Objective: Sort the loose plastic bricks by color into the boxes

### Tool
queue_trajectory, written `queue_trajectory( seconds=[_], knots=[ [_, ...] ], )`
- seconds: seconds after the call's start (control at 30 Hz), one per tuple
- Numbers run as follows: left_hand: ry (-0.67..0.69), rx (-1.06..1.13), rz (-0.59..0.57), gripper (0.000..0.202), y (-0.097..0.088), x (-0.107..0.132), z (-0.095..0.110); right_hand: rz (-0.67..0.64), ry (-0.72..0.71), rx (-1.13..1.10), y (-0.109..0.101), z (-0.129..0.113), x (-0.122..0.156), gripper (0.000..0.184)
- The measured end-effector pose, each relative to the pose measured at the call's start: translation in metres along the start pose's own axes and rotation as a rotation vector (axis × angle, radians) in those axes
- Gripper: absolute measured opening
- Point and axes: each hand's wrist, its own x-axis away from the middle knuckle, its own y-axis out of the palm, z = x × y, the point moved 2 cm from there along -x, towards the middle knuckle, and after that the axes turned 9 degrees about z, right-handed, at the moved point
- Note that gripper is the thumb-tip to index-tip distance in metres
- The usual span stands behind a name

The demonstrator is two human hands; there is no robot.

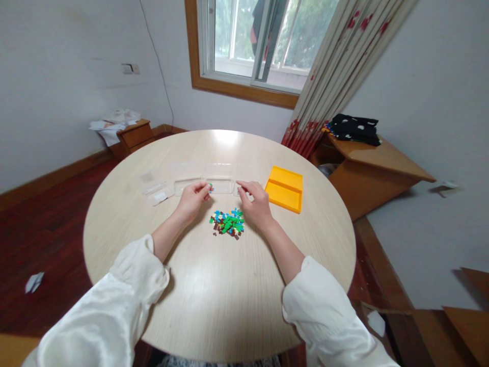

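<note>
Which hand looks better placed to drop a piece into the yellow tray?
Probably the right hand: it rests between the pile of small pieces and the yellow tray, which lies on its side. The left hand is farther off, fingers pinching a small piece.

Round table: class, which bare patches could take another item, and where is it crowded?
Free: the table between the sleeves, below the brick pile; also the left edge. Crowded: clear boxes, left hand, right hand, yellow tray.

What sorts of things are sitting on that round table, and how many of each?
Clear plastic boxes: 3, as far as I can tell
Orange tray: 1
Pile of small coloured pieces: 1, pieces too small to count
Total: 5
</note>
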Motion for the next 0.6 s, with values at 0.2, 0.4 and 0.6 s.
queue_trajectory(
  seconds=[0.2,0.4,0.6],
  knots=[
    [-0.075,-0.075,-0.252,0.035,0.015,0.016,-0.009,-0.217,-0.068,-0.066,0.014,-0.008,0.007,0.016],
    [-0.143,-0.029,-0.299,0.034,0.011,0.015,-0.013,-0.232,-0.053,-0.061,0.014,-0.009,0.007,0.013],
    [-0.173,0.012,-0.319,0.034,0.012,0.016,-0.009,-0.247,-0.037,-0.036,0.012,-0.015,0.004,0.010]
  ],
)
